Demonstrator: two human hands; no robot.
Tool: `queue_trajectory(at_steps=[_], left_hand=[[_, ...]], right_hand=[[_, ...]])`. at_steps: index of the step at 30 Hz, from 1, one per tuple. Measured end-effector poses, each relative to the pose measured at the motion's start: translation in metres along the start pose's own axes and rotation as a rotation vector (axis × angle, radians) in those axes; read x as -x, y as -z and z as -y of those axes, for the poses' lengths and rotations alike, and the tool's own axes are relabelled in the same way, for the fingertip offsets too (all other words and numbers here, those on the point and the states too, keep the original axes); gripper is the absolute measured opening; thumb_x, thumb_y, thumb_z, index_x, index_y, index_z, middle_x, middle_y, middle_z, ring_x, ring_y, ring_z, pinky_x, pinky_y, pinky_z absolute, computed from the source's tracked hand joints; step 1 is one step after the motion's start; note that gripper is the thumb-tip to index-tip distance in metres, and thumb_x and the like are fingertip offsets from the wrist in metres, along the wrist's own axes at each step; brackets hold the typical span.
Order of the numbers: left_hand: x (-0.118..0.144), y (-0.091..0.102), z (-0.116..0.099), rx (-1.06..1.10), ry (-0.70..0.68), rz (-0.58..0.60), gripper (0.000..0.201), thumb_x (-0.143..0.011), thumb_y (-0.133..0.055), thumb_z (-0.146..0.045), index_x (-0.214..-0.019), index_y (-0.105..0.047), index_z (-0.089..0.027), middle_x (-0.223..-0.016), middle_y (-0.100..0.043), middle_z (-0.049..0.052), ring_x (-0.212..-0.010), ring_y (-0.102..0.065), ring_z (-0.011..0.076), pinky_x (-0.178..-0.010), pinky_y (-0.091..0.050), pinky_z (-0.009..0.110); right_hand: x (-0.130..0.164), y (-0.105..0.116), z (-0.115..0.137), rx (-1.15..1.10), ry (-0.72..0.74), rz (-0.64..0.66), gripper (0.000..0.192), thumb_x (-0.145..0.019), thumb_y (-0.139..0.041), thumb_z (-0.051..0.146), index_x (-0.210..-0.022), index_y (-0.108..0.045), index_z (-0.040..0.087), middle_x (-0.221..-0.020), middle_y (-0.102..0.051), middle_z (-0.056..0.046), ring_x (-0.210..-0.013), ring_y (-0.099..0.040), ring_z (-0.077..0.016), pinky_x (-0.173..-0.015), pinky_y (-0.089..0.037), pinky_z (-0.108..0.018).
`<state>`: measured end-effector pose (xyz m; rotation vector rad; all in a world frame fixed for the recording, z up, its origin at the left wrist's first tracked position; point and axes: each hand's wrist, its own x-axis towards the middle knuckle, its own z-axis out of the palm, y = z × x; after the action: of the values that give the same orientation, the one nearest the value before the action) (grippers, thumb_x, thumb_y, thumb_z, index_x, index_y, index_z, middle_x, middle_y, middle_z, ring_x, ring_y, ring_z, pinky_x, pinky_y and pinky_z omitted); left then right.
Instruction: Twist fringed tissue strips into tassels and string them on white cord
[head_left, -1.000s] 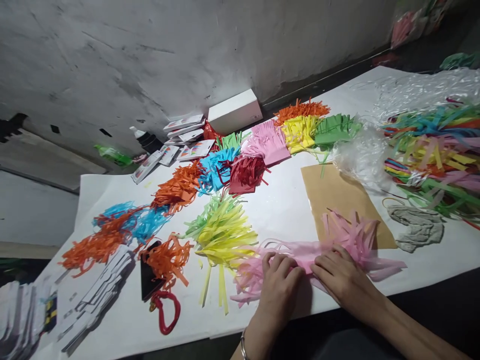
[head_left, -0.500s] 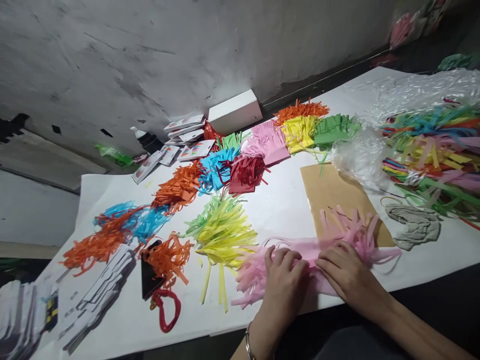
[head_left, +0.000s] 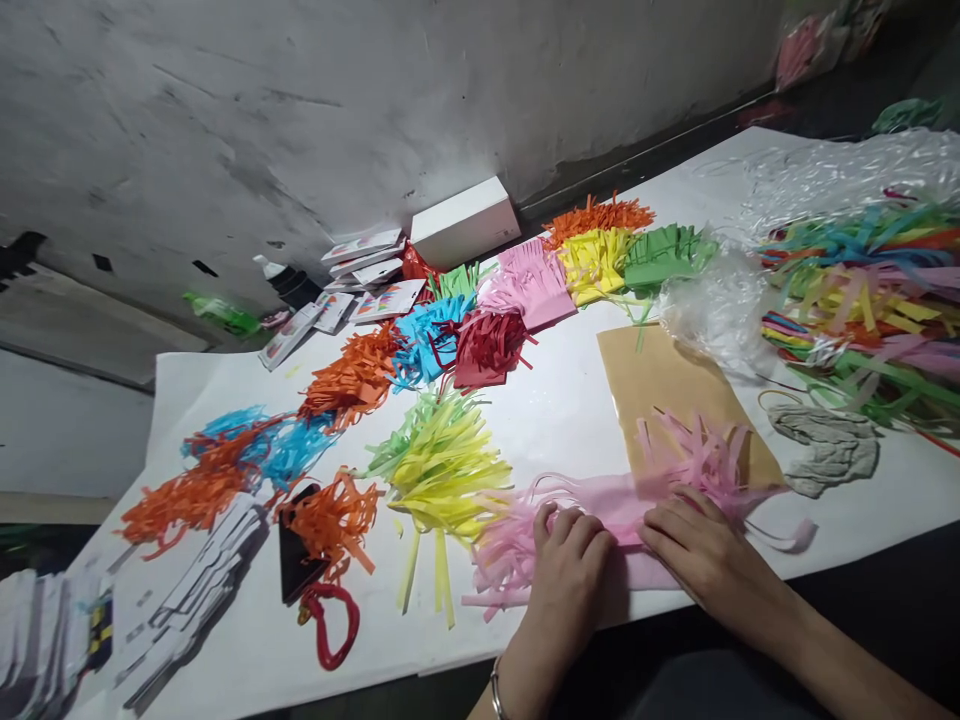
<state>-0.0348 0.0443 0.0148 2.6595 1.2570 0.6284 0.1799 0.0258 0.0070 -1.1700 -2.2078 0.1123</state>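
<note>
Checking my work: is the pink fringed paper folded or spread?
Mostly spread: the pink paper extends between left hand and right hand, fringes fanned beyond.

Left hand (head_left: 568,565) and right hand (head_left: 690,548) are bare; forearms (head_left: 825,645) uncovered where visible. Left wrist (head_left: 517,658) carries a narrow, silvery, rounded bangle (head_left: 495,688). Dark garment (head_left: 697,690) shows below, detail lost in shadow.

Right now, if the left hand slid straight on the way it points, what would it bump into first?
Most likely more of the pink fringed paper, which lies right in front of the left hand. Beyond it seems to be bare white covering, though depth is hard to judge.
</note>
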Motion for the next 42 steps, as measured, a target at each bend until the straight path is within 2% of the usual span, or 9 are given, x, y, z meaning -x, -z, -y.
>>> queue_trajectory(at_steps=[6, 10, 16, 19, 22, 27, 32, 36, 42], left_hand=[[-0.002, 0.004, -0.005, 0.072, 0.166, 0.029, 0.012, -0.090, -0.066, -0.010, -0.092, -0.064, -0.022, -0.098, -0.069, 0.001, -0.094, -0.058, 0.0215, -0.095, -0.035, 0.044], [-0.012, 0.010, -0.013, 0.036, 0.315, 0.092, 0.011, -0.092, -0.059, -0.011, -0.085, -0.062, -0.019, -0.096, -0.066, 0.005, -0.095, -0.058, 0.0245, -0.092, -0.038, 0.047], [-0.024, 0.010, -0.016, -0.053, 0.394, 0.175, 0.007, -0.088, -0.065, -0.015, -0.082, -0.064, -0.018, -0.097, -0.066, 0.006, -0.095, -0.059, 0.0262, -0.090, -0.041, 0.049], [-0.024, 0.008, -0.013, -0.071, 0.384, 0.189, 0.006, -0.086, -0.069, -0.016, -0.082, -0.065, -0.019, -0.096, -0.067, 0.005, -0.094, -0.061, 0.0261, -0.088, -0.042, 0.048], [-0.021, 0.007, -0.010, -0.051, 0.357, 0.158, 0.005, -0.086, -0.069, -0.017, -0.084, -0.065, -0.019, -0.095, -0.067, 0.005, -0.093, -0.061, 0.0258, -0.088, -0.042, 0.047], [-0.014, 0.004, -0.005, 0.037, 0.153, -0.042, 0.020, -0.085, -0.073, -0.014, -0.101, -0.067, -0.025, -0.112, -0.068, 0.004, -0.103, -0.058, 0.0247, -0.102, -0.035, 0.049], [-0.010, -0.003, -0.002, 0.058, 0.027, -0.165, 0.017, -0.087, -0.070, -0.007, -0.090, -0.067, -0.024, -0.098, -0.071, 0.000, -0.097, -0.057, 0.0211, -0.106, -0.032, 0.047], [-0.008, -0.006, 0.001, 0.076, 0.018, -0.129, 0.014, -0.088, -0.071, -0.009, -0.087, -0.066, -0.023, -0.091, -0.072, -0.001, -0.091, -0.058, 0.0190, -0.101, -0.033, 0.043], [-0.007, -0.001, 0.003, 0.082, 0.033, -0.080, 0.013, -0.087, -0.075, -0.014, -0.085, -0.069, -0.025, -0.084, -0.073, -0.003, -0.089, -0.059, 0.0195, -0.095, -0.032, 0.042]], right_hand=[[0.005, 0.002, -0.002, 0.011, -0.178, -0.085, 0.029, -0.106, -0.041, 0.018, -0.091, -0.066, 0.021, -0.101, -0.071, -0.003, -0.107, -0.062, -0.0227, -0.112, -0.031, -0.049], [-0.003, 0.000, 0.000, 0.106, -0.291, -0.068, 0.033, -0.104, -0.041, 0.021, -0.080, -0.063, 0.019, -0.101, -0.070, -0.008, -0.100, -0.063, -0.0266, -0.105, -0.035, -0.053], [-0.009, -0.003, 0.004, 0.182, -0.332, -0.089, 0.023, -0.100, -0.046, 0.017, -0.089, -0.066, 0.015, -0.101, -0.068, -0.014, -0.098, -0.059, -0.0306, -0.104, -0.032, -0.059], [-0.007, -0.008, 0.007, 0.137, -0.198, -0.063, 0.023, -0.099, -0.046, 0.010, -0.097, -0.067, 0.020, -0.104, -0.068, -0.008, -0.104, -0.058, -0.0260, -0.111, -0.026, -0.055], [-0.005, -0.015, 0.007, 0.078, -0.071, 0.010, 0.024, -0.098, -0.046, 0.007, -0.091, -0.065, 0.020, -0.090, -0.067, -0.004, -0.098, -0.058, -0.0227, -0.109, -0.027, -0.049], [-0.005, -0.015, 0.004, 0.025, -0.057, 0.014, 0.025, -0.102, -0.043, 0.010, -0.089, -0.063, 0.019, -0.083, -0.063, -0.002, -0.087, -0.057, -0.0197, -0.098, -0.032, -0.045], [-0.008, -0.014, 0.007, 0.011, -0.036, -0.002, 0.025, -0.105, -0.040, 0.014, -0.101, -0.064, 0.020, -0.089, -0.065, -0.004, -0.088, -0.055, -0.0209, -0.098, -0.031, -0.046], [-0.004, -0.016, 0.005, 0.034, 0.002, 0.025, 0.031, -0.102, -0.036, 0.009, -0.094, -0.064, 0.019, -0.084, -0.063, -0.003, -0.083, -0.054, -0.0196, -0.101, -0.030, -0.045], [0.006, -0.006, -0.006, 0.092, -0.035, 0.030, 0.030, -0.099, -0.037, 0.006, -0.093, -0.063, 0.018, -0.089, -0.064, -0.005, -0.094, -0.056, -0.0229, -0.108, -0.028, -0.047]])
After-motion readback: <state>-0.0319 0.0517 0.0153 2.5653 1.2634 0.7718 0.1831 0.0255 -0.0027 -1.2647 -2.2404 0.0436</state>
